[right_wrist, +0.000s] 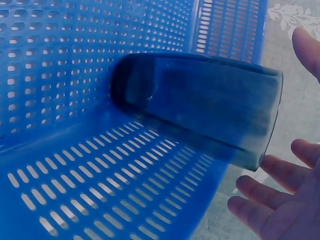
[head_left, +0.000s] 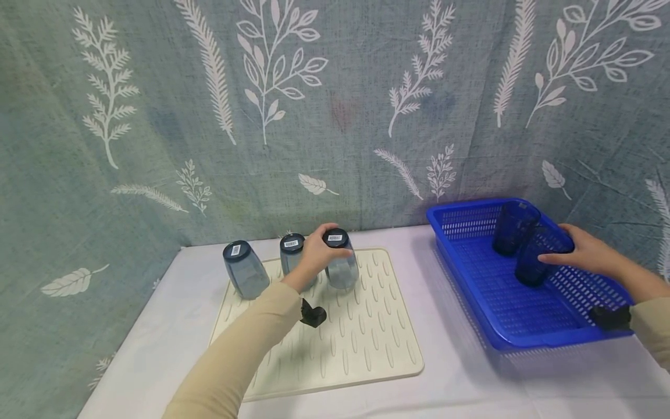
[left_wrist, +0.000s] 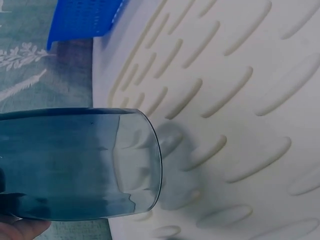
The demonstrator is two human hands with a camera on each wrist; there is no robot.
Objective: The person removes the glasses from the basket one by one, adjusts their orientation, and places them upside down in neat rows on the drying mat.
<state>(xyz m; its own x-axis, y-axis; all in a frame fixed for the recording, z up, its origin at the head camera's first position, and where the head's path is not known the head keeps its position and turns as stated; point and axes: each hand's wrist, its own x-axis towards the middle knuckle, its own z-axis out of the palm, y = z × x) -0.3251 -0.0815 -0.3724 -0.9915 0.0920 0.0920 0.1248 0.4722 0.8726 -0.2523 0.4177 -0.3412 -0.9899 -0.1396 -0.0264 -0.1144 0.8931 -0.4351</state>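
Observation:
My left hand (head_left: 313, 256) grips an upside-down blue-tinted drinking glass (head_left: 342, 273) around its base, over the cream ridged mat (head_left: 377, 349). In the left wrist view that glass (left_wrist: 75, 165) has its rim toward the mat; whether they touch I cannot tell. Two more upturned glasses stand to its left, a middle glass (head_left: 291, 247) partly behind my hand and a leftmost glass (head_left: 247, 273). At the blue basket (head_left: 489, 326), my right hand (right_wrist: 285, 200) has its fingers spread about the rim of an upright glass (right_wrist: 200, 105), thumb apart from it.
Another upright glass (head_left: 510, 230) stands in the basket, behind the one by my right hand. A white cloth (head_left: 450, 378) covers the table. Behind the table hangs a grey-green leaf-patterned curtain (head_left: 356, 163). The basket's raised walls surround its two glasses.

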